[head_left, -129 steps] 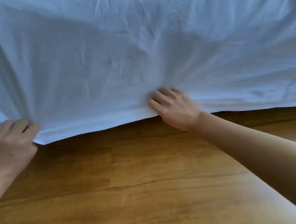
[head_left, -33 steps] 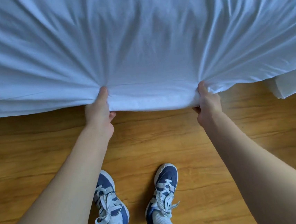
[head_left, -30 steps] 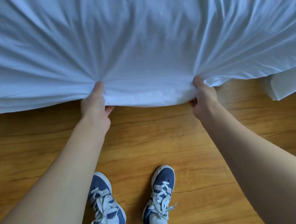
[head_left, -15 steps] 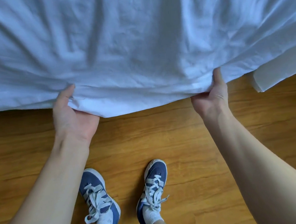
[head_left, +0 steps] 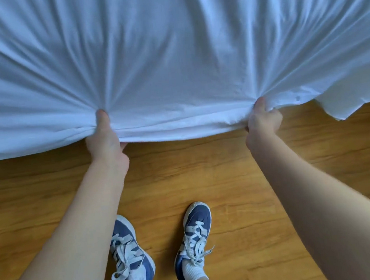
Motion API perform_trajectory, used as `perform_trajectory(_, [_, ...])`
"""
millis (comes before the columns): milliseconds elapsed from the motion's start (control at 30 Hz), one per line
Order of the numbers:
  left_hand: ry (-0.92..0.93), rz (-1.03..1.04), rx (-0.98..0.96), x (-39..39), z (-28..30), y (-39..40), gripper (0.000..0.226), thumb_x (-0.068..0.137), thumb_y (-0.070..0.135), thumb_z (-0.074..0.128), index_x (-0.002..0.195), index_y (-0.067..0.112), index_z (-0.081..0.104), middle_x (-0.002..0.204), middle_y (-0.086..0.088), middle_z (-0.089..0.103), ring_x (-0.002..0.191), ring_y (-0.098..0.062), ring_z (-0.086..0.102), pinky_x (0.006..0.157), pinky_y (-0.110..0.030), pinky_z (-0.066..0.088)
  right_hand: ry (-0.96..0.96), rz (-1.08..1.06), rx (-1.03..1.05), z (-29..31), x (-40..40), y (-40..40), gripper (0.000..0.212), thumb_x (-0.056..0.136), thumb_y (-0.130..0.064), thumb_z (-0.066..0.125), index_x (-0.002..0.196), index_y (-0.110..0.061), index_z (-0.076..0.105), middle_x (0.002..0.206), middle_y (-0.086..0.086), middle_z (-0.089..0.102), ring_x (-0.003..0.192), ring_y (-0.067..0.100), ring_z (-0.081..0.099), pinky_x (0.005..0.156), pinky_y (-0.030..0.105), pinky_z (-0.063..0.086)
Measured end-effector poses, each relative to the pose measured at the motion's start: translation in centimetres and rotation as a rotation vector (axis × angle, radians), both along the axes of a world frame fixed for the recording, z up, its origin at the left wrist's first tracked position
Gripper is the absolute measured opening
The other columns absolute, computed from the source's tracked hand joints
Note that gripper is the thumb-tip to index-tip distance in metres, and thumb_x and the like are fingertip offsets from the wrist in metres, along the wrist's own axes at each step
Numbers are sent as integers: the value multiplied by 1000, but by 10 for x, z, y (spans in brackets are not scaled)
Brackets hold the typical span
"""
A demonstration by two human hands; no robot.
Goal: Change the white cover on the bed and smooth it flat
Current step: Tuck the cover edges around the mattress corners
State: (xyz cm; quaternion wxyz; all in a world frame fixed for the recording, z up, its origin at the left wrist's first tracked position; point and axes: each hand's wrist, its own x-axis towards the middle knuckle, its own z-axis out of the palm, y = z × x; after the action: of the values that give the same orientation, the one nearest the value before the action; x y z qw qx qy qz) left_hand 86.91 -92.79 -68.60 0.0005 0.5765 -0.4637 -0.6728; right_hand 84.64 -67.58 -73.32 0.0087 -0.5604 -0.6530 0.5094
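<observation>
We now pinch the white cover tighter, left hand at 9 o'clock, right hand at 3, drawing slack folds taut toward flat.

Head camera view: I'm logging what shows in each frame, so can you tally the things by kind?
White cover: 1
Hands gripping its edge: 2, the left hand and the right hand
Blue sneakers with white laces: 2, the left sneaker and the right sneaker
Wooden floor: 1
Total: 6
</observation>
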Motion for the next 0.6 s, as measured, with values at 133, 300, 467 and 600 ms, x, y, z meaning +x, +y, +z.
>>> perform_trajectory(133, [-373, -372, 50, -6, -11, -16, 25, 102, 19, 45, 126, 13, 49, 116, -3, 61, 101, -19, 63, 83, -38, 51, -299, 213, -183, 7, -28, 29, 40, 94, -27, 48, 131, -12, 50, 118, 10, 57, 102, 26, 61, 71, 41, 56])
perform_trajectory(300, [-569, -939, 22, 40, 3, -2, 19, 100, 15, 48, 119, 12, 50, 102, -11, 59, 88, -25, 58, 79, -39, 47, -405, 173, 40, 53, -4, 30, 47, 95, -15, 49, 140, -8, 38, 140, 13, 45, 126, 31, 47, 99, 39, 42])
perform_trajectory(467, [-116, -1263, -764, 42, 71, 40, 28, 95, 10, 44, 117, 19, 59, 105, 1, 66, 87, -23, 62, 70, -34, 52, 66, 457, 775, 145, 4, -1, 38, 81, 2, 48, 115, -10, 59, 114, 11, 54, 105, 27, 49, 77, 29, 35])
perform_trajectory(600, [642, -1190, -1294, -22, 156, 94, 35, 79, -3, 48, 111, 5, 61, 108, -13, 63, 97, -31, 55, 82, -38, 44, 596, 802, 1130, 222, -59, -8, 38, 71, 0, 58, 108, -8, 69, 112, 15, 63, 103, 28, 52, 88, 38, 41])
